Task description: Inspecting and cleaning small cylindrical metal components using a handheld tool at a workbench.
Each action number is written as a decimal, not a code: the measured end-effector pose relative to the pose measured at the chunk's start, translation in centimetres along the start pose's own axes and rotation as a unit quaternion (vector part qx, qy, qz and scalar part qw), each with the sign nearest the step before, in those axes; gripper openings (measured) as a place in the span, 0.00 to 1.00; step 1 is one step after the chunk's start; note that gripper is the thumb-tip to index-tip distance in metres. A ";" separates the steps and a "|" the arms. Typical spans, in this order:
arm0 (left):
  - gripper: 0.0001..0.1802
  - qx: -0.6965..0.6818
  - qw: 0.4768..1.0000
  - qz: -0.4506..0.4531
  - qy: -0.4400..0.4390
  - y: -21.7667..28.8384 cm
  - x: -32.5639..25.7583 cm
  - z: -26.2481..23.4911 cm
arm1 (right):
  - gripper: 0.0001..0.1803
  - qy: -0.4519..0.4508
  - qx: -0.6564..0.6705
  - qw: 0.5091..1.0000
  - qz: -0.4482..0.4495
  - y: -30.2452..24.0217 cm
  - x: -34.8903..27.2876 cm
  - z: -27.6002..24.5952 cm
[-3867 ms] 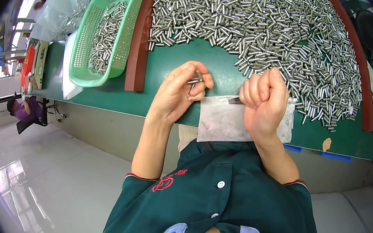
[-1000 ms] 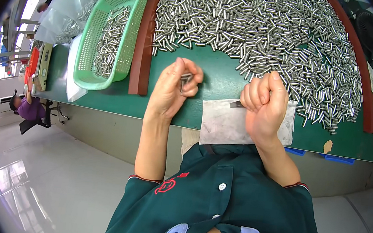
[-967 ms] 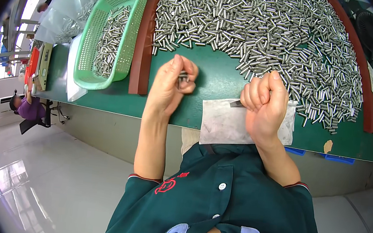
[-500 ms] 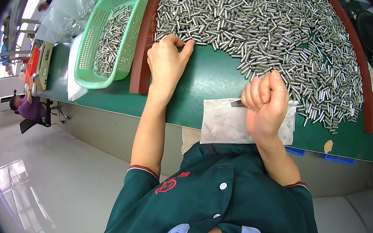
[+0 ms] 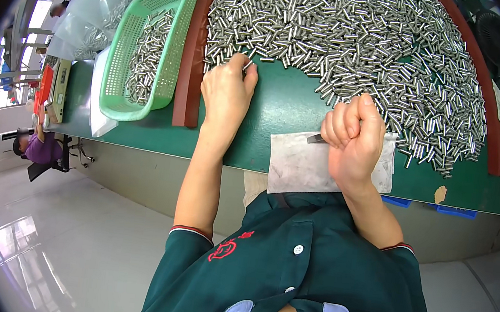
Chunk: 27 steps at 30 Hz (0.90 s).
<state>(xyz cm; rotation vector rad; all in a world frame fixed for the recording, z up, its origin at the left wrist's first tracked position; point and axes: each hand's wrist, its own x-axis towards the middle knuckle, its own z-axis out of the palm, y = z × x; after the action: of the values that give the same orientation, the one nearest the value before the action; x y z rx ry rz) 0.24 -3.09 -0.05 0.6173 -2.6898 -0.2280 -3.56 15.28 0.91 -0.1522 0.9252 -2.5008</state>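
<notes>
At the near left edge of a wide spread of short metal pins (image 5: 338, 30), my left hand (image 5: 228, 89) pinches one metal pin (image 5: 247, 65) between thumb and forefinger. The pin is tilted and sticks up past the fingertips. My right hand (image 5: 356, 137) is closed, palm side up, above a stained white cloth (image 5: 295, 164) at the table's near edge. Out of its fist, on the left side, pokes the flat dark metal end of a thin tool (image 5: 315, 138); the rest is hidden in the fingers, so its kind does not show.
Red-brown rails (image 5: 189, 87) border the pins at left and right on the green table (image 5: 267, 115). A pale green basket (image 5: 166, 79) holding pins stands left of the rail, beside clear plastic bags (image 5: 97, 6). A small scale (image 5: 59, 88) and a seated person (image 5: 38, 147) are farther left.
My left hand has drawn slightly back toward me from the edge of the pins, and a pin now shows between its fingertips. My right hand has barely moved.
</notes>
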 end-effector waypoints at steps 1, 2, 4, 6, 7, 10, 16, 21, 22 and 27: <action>0.06 0.000 1.000 0.001 -0.002 0.0 -0.2 -0.2 | 0.23 0.003 -0.001 1.000 0.001 0.0 0.0 0.0; 0.06 -0.007 1.000 0.021 -0.001 0.0 -0.5 -0.3 | 0.23 0.005 -0.001 1.000 0.002 -0.1 0.0 0.0; 0.08 -0.018 0.998 0.059 0.002 0.0 -0.8 -0.6 | 0.23 -0.006 -0.038 0.999 0.006 -0.2 0.1 0.0; 0.07 -0.010 0.997 0.076 0.005 -0.2 -1.0 -0.8 | 0.23 -0.012 -0.034 0.999 0.006 -0.1 0.0 0.0; 0.06 -0.003 0.995 0.095 0.007 -0.3 -0.9 -0.7 | 0.23 -0.016 -0.031 0.999 0.005 -0.1 0.0 -0.1; 0.05 0.029 0.991 0.134 -0.005 -0.6 -0.5 -0.7 | 0.22 -0.016 -0.028 0.999 0.010 0.1 0.1 -0.2; 0.04 0.062 0.980 0.186 -0.031 -0.8 0.0 -1.3 | 0.22 -0.017 -0.030 0.999 0.007 -0.1 0.0 -0.1; 0.03 -0.225 0.971 0.067 -0.055 -0.1 -0.9 -2.1 | 0.22 -0.007 -0.010 1.000 0.007 -0.2 0.0 -0.1; 0.06 -0.319 0.946 0.017 -0.055 0.0 -1.7 -2.4 | 0.23 0.005 0.011 1.000 0.012 -0.2 0.0 -0.1; 0.06 -0.474 0.880 -0.008 0.006 0.3 -3.8 -1.8 | 0.23 -0.002 0.007 1.000 0.015 -0.2 0.1 0.0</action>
<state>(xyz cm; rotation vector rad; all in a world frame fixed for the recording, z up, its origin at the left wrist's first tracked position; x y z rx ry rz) 3.96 -1.24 0.51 0.3044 -2.1509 -1.4105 -3.67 15.36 1.05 -0.1369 0.9030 -2.4772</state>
